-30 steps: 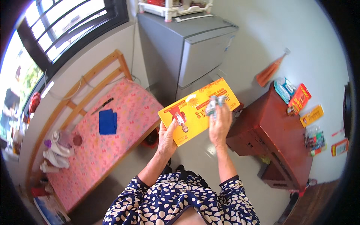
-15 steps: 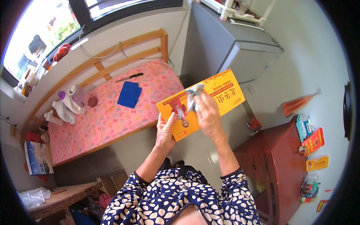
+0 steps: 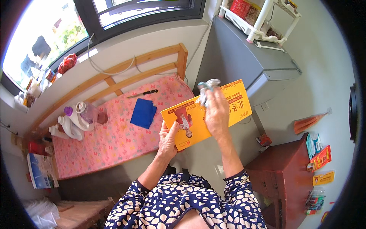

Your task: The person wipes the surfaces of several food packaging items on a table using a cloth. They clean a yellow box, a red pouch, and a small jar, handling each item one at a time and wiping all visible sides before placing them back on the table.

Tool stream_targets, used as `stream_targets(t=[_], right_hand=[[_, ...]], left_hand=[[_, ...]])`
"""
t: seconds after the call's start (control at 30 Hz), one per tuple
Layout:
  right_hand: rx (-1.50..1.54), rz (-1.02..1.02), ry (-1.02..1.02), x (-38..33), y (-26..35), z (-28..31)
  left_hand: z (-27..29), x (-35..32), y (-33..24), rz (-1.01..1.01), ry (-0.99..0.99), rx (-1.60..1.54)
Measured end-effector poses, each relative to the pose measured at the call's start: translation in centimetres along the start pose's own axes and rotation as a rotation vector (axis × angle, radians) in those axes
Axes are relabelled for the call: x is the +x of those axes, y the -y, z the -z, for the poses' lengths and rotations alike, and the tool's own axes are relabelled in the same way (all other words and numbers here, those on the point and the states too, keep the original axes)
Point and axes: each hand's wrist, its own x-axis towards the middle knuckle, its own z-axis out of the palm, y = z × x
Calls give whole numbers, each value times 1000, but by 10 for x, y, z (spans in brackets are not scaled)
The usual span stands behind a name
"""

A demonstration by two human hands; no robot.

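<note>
Orange-yellow flat cardboard box [image 3: 232, 105] is pinched at its lower corner by the left hand [image 3: 167, 139]. Above that grip, the right hand [image 3: 216, 112] closes on a crumpled grey cloth [image 3: 206, 89] against the box face, so wiping looks underway, much surface left.

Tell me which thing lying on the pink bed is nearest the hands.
The folded blue cloth. It lies closest to the left hand; the black-handled knife lies farther up, and the white bottles sit at the far end.
</note>
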Motion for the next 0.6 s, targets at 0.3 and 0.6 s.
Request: stream_targets(t=[0.3, 0.6], right_hand=[[28, 148, 131, 60, 37, -37], [-345, -255, 45, 86, -58, -39]], left_hand=[[25, 53, -46, -46, 118, 103], [50, 77, -66, -5, 57, 168]])
